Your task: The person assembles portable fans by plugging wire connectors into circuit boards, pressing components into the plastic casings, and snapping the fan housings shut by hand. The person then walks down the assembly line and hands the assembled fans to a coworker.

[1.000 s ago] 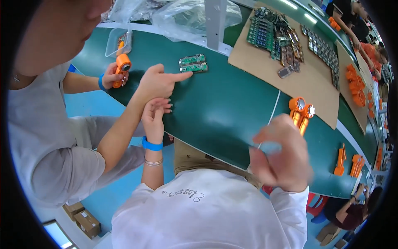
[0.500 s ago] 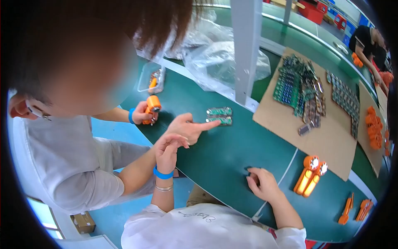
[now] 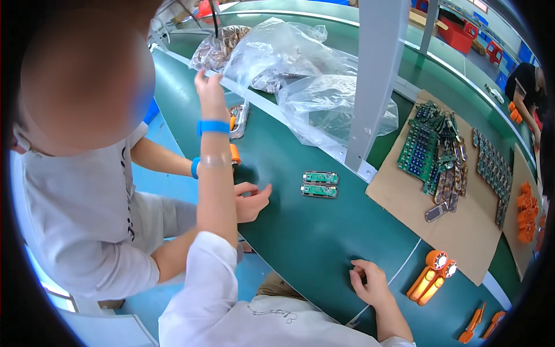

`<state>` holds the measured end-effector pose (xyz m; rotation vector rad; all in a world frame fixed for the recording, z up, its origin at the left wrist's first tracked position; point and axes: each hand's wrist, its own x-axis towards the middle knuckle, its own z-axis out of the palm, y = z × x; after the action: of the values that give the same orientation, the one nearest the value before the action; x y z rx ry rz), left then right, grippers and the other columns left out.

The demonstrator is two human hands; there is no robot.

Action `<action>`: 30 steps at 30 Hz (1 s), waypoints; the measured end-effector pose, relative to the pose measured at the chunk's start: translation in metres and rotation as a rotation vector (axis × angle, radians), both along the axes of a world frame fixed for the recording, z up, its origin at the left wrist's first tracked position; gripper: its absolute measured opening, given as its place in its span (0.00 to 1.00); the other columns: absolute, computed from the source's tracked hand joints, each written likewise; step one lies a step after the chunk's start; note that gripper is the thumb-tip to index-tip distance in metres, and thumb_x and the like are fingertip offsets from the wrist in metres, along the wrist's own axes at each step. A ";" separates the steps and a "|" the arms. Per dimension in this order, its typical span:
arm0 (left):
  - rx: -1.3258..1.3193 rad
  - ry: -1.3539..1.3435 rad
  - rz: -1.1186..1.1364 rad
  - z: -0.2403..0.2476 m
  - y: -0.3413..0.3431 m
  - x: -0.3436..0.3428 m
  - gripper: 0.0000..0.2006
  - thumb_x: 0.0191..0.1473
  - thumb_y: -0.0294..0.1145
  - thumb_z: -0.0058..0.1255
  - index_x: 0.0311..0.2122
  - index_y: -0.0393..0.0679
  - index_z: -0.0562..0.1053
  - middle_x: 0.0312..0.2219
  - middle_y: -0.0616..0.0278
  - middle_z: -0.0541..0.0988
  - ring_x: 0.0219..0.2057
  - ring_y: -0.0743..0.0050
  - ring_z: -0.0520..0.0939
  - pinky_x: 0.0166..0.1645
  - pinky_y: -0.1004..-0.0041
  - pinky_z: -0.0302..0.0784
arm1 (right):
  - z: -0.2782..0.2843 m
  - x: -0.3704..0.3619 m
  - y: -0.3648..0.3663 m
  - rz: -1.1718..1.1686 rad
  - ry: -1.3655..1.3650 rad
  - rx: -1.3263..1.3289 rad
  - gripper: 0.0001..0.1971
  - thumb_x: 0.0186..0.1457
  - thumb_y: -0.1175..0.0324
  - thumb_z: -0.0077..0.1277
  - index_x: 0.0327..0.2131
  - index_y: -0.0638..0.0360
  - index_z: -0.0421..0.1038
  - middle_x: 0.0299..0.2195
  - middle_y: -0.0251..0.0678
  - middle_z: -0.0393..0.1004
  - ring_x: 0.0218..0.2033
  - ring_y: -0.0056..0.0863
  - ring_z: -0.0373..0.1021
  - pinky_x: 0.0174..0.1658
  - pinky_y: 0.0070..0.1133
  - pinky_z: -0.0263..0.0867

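My left hand (image 3: 210, 95) is raised off the table at the upper left, a blue band on its wrist. Its fingers look apart, with nothing visible in them. Behind its wrist a clear plastic tub (image 3: 238, 124) with orange and metal bits is partly hidden. My right hand (image 3: 371, 282) rests on the green table near its front edge, fingers loosely bent and holding nothing that I can see. Two green circuit boards in slim casings (image 3: 319, 184) lie side by side between my hands. Two orange handheld lamps (image 3: 429, 277), round-headed with glowing yellow bodies, lie right of my right hand.
At left a co-worker's hand (image 3: 252, 202) hovers by the table edge; their other hand, mostly hidden, is at an orange device (image 3: 235, 155). Plastic bags (image 3: 289, 52) lie behind a grey post (image 3: 376, 87). Cardboard (image 3: 399, 199) carries many circuit boards (image 3: 425, 147). Orange parts (image 3: 473, 324) lie at right.
My left hand has swung up and away from beside the co-worker's arm. The co-worker's pointing hand has drawn back left from the two boards. The view has shifted; my right hand stays on the table.
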<state>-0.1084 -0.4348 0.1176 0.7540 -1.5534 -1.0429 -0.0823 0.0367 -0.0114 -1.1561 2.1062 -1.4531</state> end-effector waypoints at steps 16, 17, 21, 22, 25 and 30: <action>-0.634 -1.181 -0.502 -0.116 0.019 -0.167 0.24 0.42 0.37 0.49 0.47 0.38 0.69 0.46 0.46 0.71 0.45 0.46 0.73 0.52 0.57 0.66 | -0.010 0.008 -0.002 -0.080 0.009 0.125 0.09 0.45 0.80 0.52 0.33 0.63 0.70 0.19 0.33 0.69 0.17 0.17 0.65 0.21 0.14 0.62; -0.632 -1.174 -0.497 -0.103 0.029 -0.165 0.24 0.42 0.37 0.49 0.47 0.38 0.69 0.46 0.46 0.71 0.45 0.46 0.73 0.52 0.57 0.66 | -0.011 0.009 -0.001 -0.100 0.010 0.119 0.08 0.45 0.80 0.52 0.33 0.63 0.70 0.20 0.33 0.69 0.17 0.17 0.65 0.21 0.14 0.62; -0.543 -1.528 -0.468 -0.077 0.014 -0.163 0.27 0.47 0.51 0.46 0.47 0.40 0.71 0.48 0.48 0.71 0.49 0.52 0.72 0.53 0.60 0.65 | -0.011 0.011 -0.002 -0.150 -0.012 0.110 0.07 0.45 0.81 0.50 0.31 0.63 0.70 0.20 0.34 0.70 0.18 0.18 0.67 0.22 0.14 0.63; -0.522 -1.500 -0.467 -0.065 0.003 -0.157 0.28 0.48 0.53 0.44 0.46 0.38 0.72 0.48 0.46 0.71 0.49 0.52 0.72 0.53 0.60 0.65 | -0.011 0.011 -0.002 -0.165 -0.006 0.113 0.07 0.45 0.81 0.50 0.31 0.64 0.70 0.20 0.35 0.70 0.18 0.19 0.67 0.22 0.15 0.63; -0.433 -1.266 -0.414 0.004 -0.013 -0.120 0.31 0.53 0.57 0.31 0.41 0.36 0.74 0.41 0.41 0.74 0.47 0.45 0.73 0.51 0.56 0.66 | -0.014 0.015 0.002 -0.223 -0.001 0.134 0.05 0.46 0.80 0.49 0.30 0.64 0.69 0.20 0.36 0.71 0.18 0.20 0.69 0.23 0.15 0.64; -0.683 -1.170 -0.008 0.001 -0.152 -0.087 0.27 0.54 0.50 0.32 0.35 0.35 0.75 0.36 0.37 0.74 0.42 0.40 0.75 0.49 0.55 0.68 | -0.015 0.020 -0.006 -0.289 0.091 0.144 0.05 0.44 0.81 0.48 0.28 0.61 0.69 0.19 0.35 0.71 0.17 0.20 0.67 0.21 0.15 0.62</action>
<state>-0.1955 -0.5867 0.1187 0.8921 -2.6717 0.0974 -0.0623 0.0310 -0.0268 -0.9091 2.4788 -1.3585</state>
